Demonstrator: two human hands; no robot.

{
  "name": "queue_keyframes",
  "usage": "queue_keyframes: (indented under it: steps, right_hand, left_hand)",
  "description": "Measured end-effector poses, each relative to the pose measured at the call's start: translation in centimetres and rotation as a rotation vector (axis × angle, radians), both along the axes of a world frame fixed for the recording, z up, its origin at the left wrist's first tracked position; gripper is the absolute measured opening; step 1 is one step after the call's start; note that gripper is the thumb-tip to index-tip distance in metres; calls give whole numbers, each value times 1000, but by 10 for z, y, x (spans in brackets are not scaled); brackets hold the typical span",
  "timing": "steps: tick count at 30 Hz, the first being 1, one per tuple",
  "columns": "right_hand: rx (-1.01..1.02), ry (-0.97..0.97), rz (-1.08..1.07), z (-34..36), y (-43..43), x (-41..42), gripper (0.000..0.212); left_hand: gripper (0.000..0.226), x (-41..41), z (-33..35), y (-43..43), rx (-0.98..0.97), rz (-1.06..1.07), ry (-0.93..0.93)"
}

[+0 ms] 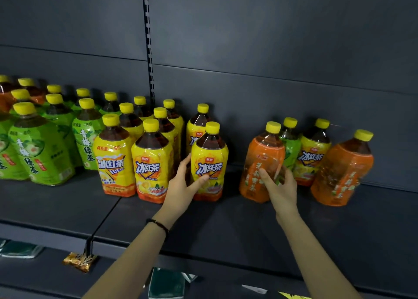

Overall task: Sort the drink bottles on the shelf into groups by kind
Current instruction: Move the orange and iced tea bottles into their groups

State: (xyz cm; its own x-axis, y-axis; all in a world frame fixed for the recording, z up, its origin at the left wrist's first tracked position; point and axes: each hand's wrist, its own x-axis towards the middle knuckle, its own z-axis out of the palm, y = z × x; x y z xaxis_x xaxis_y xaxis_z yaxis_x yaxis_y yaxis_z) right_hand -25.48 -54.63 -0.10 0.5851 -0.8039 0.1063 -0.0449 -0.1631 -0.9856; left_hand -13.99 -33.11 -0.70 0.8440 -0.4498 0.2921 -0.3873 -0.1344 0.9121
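Hands first: my left hand (185, 183) is spread wide around the lower body of a yellow iced-tea bottle (209, 163), thumb across the front of the label and fingers reaching behind its left side, so I have contact but not a closed grip. My right hand (279, 185) is half curled at the lower right side of an orange-label bottle (261, 163), thumb on the front, the other fingers tucked toward the green bottle (289, 144) just behind it. I cannot tell whether that hand is bearing any weight.

Risk, as I judge it: both bottles are tall and top-heavy, and I am holding them low. Sliding either one could tip it. The yellow one stands just beside the yellow group (144, 154), so a hasty push would knock into its neighbours. On the right, a mixed cluster remains: a yellow bottle (313, 154) and a second orange bottle (342, 169) stand close by, and my curled fingers could drag the green one over. Green tea bottles (40, 149) are already massed at the far left of the shelf (226, 226).
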Motion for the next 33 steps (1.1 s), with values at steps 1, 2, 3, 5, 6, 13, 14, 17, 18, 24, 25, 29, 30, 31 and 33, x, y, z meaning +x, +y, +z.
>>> queue_keyframes:
  steps: [1,2,3,5,6,13,14,17,18,24,25,29,30,31,33]
  right_hand:
    - [-20,14,-98,-2,7,-4,77]
    - [-64,10,-196,-7,16,-9,62]
    - [-138,-15,-247,-12,28,-14,46]
    - [-265,-74,-126,-21,53,-21,24]
    - [-289,-80,14,-24,63,-18,22]
    - [-201,4,389,-5,88,47,82]
    - [-173,17,402,-3,89,53,84]
    - [-180,51,400,-1,93,67,86]
    - [-179,57,393,0,94,71,86]
    - [-192,54,358,-1,108,103,85]
    - [-193,57,343,-1,110,108,85]
    - [-191,67,313,-3,110,123,87]
    - [-196,72,313,-3,109,123,88]
    - [-206,79,314,-4,109,123,89]
    - [-228,96,320,-5,108,120,88]
  left_hand:
    - [65,-1,-1,5,40,51,-76]
    - [54,-4,-1,11,57,120,-161]
    - [40,-7,-2,19,51,206,-237]
    - [17,-12,-7,38,3,392,-360]
    - [15,-14,-8,48,-20,483,-403]
    - [104,17,-10,80,153,869,-429]
    - [115,22,-11,82,197,869,-401]
    - [129,32,-13,85,230,793,-329]
    - [131,35,-15,86,216,757,-330]
    - [132,40,-18,87,165,697,-349]
    - [132,40,-18,87,162,697,-343]
    - [132,40,-16,89,168,712,-336]
    - [132,40,-15,89,173,713,-329]
    - [131,38,-14,89,178,714,-325]
    - [129,37,-13,89,178,722,-329]
